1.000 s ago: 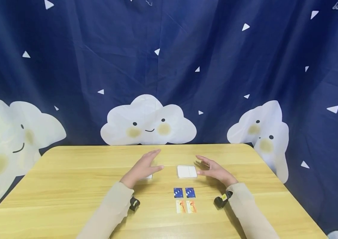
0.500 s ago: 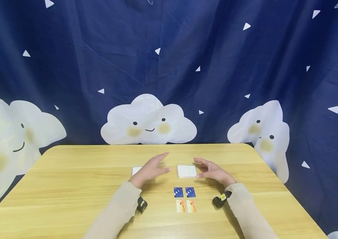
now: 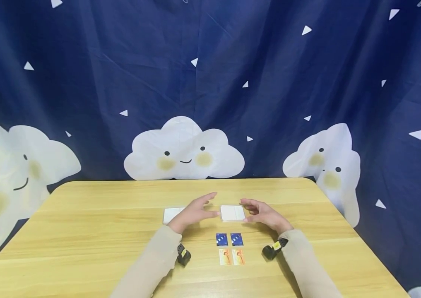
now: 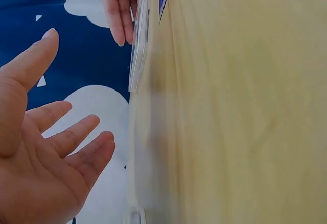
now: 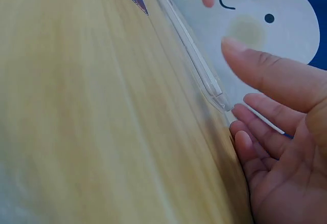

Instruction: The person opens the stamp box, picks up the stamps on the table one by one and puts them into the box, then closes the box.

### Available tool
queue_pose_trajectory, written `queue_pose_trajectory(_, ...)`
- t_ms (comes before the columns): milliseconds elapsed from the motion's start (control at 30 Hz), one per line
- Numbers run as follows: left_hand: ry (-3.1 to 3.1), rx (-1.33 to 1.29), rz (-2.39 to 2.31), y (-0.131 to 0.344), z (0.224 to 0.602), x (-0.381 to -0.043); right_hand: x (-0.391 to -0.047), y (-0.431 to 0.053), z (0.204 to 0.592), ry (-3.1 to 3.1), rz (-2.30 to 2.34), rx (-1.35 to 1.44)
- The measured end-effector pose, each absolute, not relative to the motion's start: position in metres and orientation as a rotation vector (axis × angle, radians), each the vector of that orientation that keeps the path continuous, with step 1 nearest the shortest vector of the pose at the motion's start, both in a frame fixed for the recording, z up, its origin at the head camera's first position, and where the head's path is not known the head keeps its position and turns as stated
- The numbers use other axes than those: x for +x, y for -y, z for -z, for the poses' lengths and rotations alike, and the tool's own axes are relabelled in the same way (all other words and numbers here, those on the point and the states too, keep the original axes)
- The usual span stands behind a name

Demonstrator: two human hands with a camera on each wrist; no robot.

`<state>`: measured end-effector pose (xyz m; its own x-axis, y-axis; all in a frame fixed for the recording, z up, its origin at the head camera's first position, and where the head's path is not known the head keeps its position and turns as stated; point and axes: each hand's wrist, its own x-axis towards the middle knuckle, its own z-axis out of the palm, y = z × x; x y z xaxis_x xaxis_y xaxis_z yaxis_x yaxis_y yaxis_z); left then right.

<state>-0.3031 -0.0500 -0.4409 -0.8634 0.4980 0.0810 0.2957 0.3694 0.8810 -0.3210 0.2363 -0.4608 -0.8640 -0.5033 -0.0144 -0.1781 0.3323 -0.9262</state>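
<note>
The left hand [image 3: 193, 212] is hovering above the table [image 3: 83, 244], its thumb and fingers spreading wide. The right hand [image 3: 268, 216] is facing it, the thumb standing apart from the loosely bent fingers. Between the 2 hands, a clear flat case [image 3: 232, 213] with a white inside is lying on the table, just beside both thumbs; whether the right hand is touching it, I cannot tell. A 2nd case [image 3: 171, 215] is lying just left of the left hand, which is partly hiding it. Nearer the person than the hands, 2 blue cards [image 3: 222, 239] are lying side by side, and 2 orange cards [image 3: 224, 257] are lying just nearer still. A black camera [image 3: 184, 255] is sitting at the left wrist, a 2nd camera [image 3: 274, 250] at the right; beige sleeves [image 3: 148, 265] are covering both forearms. Beyond the hands, a blue curtain [image 3: 288, 82] is hanging, showing white clouds [image 3: 184, 136].
</note>
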Motion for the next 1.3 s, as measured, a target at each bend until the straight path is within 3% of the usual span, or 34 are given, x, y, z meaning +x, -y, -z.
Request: queue_pose_trajectory(1300, -2.402, 0.366, -1.647, 0.020, 0.462, -0.307, -0.318, -0.230, 0.458, -2.442, 1.435, -0.546)
